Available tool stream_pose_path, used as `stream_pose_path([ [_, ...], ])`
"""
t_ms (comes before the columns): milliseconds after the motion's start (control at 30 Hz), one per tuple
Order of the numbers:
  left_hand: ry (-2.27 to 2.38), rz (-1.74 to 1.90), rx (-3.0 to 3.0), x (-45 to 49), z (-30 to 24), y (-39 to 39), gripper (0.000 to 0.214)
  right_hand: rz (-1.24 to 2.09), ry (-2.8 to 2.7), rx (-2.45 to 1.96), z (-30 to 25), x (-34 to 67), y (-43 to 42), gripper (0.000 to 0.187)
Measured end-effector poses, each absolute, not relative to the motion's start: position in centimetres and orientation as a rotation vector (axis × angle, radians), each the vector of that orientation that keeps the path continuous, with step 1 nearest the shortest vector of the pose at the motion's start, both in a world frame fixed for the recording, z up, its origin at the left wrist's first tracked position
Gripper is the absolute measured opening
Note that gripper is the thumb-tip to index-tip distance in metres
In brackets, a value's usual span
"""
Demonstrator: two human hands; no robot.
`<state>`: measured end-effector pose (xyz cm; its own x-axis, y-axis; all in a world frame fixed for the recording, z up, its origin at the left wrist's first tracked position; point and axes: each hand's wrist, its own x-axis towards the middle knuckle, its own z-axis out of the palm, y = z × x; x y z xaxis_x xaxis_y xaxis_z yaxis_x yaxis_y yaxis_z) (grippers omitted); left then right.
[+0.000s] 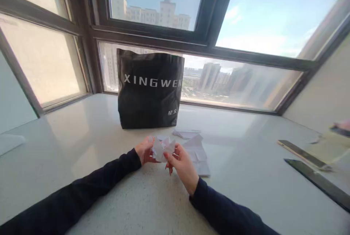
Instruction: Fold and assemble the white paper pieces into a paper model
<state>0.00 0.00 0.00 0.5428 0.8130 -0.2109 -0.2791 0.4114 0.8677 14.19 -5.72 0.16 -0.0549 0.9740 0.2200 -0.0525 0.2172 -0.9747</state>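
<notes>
I see the folded white paper [160, 148] directly between the left hand [145, 151], gripping its left side, and the right hand [185, 164], pinching its right.

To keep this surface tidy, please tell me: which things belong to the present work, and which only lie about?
In work:
- folded paper, in left hand and right hand
- loose paper, probably

Lying about:
- black bag
- phone-like slab
- longer dark slab

Black bag [149, 104] before a window [153, 32]
</notes>
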Motion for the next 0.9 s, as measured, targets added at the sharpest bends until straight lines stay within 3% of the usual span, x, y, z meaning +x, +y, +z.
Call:
stream_pose_path([
  [133,0.577,0.562,0.892,-0.4,0.5,-0.1,0.065,1.111,-1.303,-0.977,0.3,14.0,-5.9,0.028],
  [267,0.558,0.669,0.995,-0.4,0.1,-0.9,0.047,1.091,-1.333,-1.041,0.1,14.0,-6.0,0.027],
  [467,0.513,0.731,1.052,-0.1,-0.8,-1.4,0.053,1.077,-1.444,-1.108,0.0,14.1,-6.2,0.024],
  [700,0.569,0.802,1.102,-0.2,-1.1,-0.5,0.055,1.041,-1.288,-1.100,-0.1,13.9,-6.3,0.058],
  [900,0.559,0.841,1.219,-0.2,-1.0,-1.2,0.061,1.064,-1.370,-1.179,0.2,14.0,-6.3,0.029],
])
